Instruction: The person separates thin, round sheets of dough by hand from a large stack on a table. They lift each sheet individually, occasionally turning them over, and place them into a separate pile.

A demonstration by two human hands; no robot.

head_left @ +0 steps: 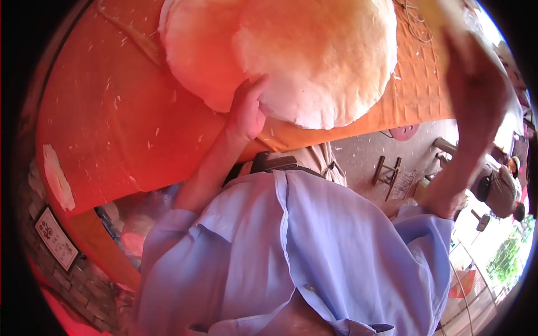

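Note:
Two large, round, white flatbread-like discs lie overlapped on an orange-covered table; the upper disc (319,61) partly covers the left disc (202,61). Their edges are uneven, and reddish light tints them. My left hand (249,112) is at their near edge, thumb and fingers closed on the rim of the upper disc. At the upper right, my right hand (462,47) is raised and smeared by motion. It is closed around a blurred yellowish thing (434,12) whose kind I cannot tell.
White flecks and a pale scrap (58,178) lie on the orange cover (129,129). Cord (414,25) lies at the back right. Below are a small wooden stool (386,175) and a pink round seat (404,133). A framed sign (56,238) leans at lower left. People (499,190) are at far right.

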